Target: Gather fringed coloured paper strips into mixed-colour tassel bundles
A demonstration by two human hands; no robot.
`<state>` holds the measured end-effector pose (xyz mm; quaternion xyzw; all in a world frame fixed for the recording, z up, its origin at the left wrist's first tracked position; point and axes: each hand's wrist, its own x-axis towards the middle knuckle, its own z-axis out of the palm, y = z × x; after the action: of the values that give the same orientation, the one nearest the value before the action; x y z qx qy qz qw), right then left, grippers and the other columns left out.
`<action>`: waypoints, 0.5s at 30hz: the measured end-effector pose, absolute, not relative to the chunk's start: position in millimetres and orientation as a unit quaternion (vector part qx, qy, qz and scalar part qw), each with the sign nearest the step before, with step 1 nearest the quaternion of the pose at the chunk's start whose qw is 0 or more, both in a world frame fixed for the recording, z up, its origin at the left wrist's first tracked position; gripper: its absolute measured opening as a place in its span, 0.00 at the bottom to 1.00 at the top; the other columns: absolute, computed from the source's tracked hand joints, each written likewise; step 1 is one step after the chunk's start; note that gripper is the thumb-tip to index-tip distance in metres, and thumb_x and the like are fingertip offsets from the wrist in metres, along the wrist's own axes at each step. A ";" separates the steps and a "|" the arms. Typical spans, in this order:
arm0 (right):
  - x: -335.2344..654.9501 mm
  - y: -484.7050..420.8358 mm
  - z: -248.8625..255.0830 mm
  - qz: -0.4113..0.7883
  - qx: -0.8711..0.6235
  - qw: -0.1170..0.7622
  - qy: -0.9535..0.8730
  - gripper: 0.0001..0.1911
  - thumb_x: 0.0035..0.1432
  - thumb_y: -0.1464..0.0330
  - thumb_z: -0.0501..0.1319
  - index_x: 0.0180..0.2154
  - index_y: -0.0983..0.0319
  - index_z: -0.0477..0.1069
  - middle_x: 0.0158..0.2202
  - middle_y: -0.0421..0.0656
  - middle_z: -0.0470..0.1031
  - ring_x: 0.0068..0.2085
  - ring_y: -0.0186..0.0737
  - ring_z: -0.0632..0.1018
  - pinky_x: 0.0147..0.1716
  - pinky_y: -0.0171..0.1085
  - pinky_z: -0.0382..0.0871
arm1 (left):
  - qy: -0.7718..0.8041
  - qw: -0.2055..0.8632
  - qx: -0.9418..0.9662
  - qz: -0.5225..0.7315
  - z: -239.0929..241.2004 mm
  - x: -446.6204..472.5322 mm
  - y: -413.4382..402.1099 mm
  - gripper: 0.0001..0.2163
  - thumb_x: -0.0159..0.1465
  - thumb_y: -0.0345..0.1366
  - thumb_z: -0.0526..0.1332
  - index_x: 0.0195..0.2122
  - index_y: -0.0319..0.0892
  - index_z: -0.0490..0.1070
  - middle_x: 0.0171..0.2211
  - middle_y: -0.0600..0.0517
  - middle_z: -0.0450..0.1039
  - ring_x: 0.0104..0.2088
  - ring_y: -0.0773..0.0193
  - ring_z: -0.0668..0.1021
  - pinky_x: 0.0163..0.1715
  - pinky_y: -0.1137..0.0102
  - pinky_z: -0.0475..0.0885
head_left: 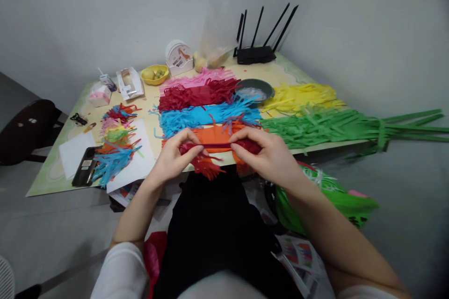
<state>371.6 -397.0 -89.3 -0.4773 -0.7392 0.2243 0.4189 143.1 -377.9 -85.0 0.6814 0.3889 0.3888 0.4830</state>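
Observation:
Both hands hold a dark red fringed paper strip [213, 145] stretched between them at the table's near edge. My left hand [175, 155] pinches its left end, fingers closed, with red fringe [207, 167] hanging below. My right hand [268, 152] grips the right end, fingers curled over it. Directly behind the hands lies an orange fringed strip [215, 134], then blue [206, 117], dark red [196, 96] and pink [198, 78] strips in rows.
Yellow [301, 96] and long green fringed paper [333, 124] lie at the right, overhanging the table edge. A dark bowl [254, 88], router [254, 53], yellow bowl [154, 74] and small boxes stand behind. Mixed scraps [115, 147], white paper and a phone [84, 166] sit left.

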 end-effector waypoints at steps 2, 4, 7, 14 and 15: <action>370.3 -396.9 -89.6 0.279 -0.477 0.433 -0.712 0.03 0.57 0.70 0.61 0.34 0.61 0.74 0.31 0.41 0.78 0.31 0.36 0.78 0.32 0.33 0.70 | 0.386 0.510 0.650 0.410 -87.5 143.6 -379.4 0.09 0.63 0.40 0.64 0.36 0.39 0.70 0.30 0.49 0.80 0.31 0.63 0.82 0.34 0.71 0.77; 369.2 -396.5 -90.2 0.350 -0.466 0.454 -0.674 0.04 0.57 0.67 0.62 0.35 0.61 0.74 0.30 0.41 0.79 0.31 0.37 0.79 0.31 0.34 0.71 | 0.399 0.521 0.621 0.429 -90.5 142.9 -379.8 0.10 0.61 0.41 0.66 0.38 0.38 0.74 0.29 0.49 0.80 0.30 0.62 0.82 0.34 0.71 0.78; 368.0 -394.7 -93.3 0.425 -0.449 0.483 -0.621 0.08 0.56 0.65 0.64 0.37 0.61 0.78 0.31 0.43 0.80 0.31 0.39 0.80 0.31 0.35 0.73 | 0.412 0.539 0.580 0.450 -96.2 141.4 -379.2 0.12 0.59 0.40 0.67 0.39 0.38 0.79 0.29 0.48 0.80 0.30 0.61 0.83 0.32 0.70 0.79; 368.0 -386.3 -108.8 0.501 -0.376 0.531 -0.570 0.07 0.55 0.70 0.64 0.34 0.58 0.82 0.29 0.42 0.81 0.28 0.33 0.78 0.26 0.31 0.71 | 0.387 0.613 0.485 0.488 -107.7 146.4 -378.8 0.07 0.53 0.36 0.68 0.31 0.38 0.81 0.24 0.50 0.78 0.24 0.66 0.78 0.26 0.72 0.75; 368.2 -386.0 -109.5 0.491 -0.363 0.534 -0.584 0.08 0.55 0.72 0.63 0.33 0.58 0.82 0.29 0.41 0.80 0.28 0.33 0.78 0.26 0.30 0.71 | 0.384 0.615 0.483 0.491 -108.5 145.5 -378.3 0.06 0.53 0.36 0.67 0.29 0.38 0.80 0.24 0.50 0.77 0.24 0.67 0.78 0.26 0.73 0.74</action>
<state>368.2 -386.0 -109.5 -0.3632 -0.5844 0.4909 0.5344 145.5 -378.3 -108.5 0.4827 0.3841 0.4907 0.6153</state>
